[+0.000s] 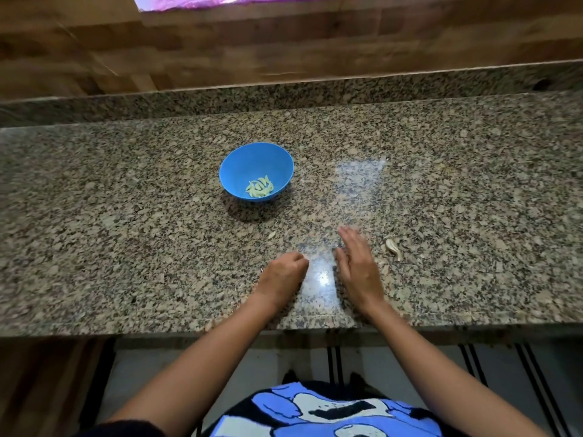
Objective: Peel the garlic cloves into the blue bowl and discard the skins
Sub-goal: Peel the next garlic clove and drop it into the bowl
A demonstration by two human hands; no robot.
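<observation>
A blue bowl (256,172) stands on the granite counter (126,216) and holds several peeled garlic cloves (259,187). A small heap of pale garlic skins (392,246) lies to the right of my hands. One loose flake of skin (272,234) lies below the bowl. My left hand (283,275) rests on the counter with its fingers curled under; whether it holds anything is hidden. My right hand (356,266) lies flat with straight fingers on the counter, blurred at the fingertips, just left of the skins.
The counter's front edge (284,329) runs just behind my wrists. A raised granite ledge (284,96) and a wooden wall (220,42) close off the back. Bare counter stretches left and right of the bowl.
</observation>
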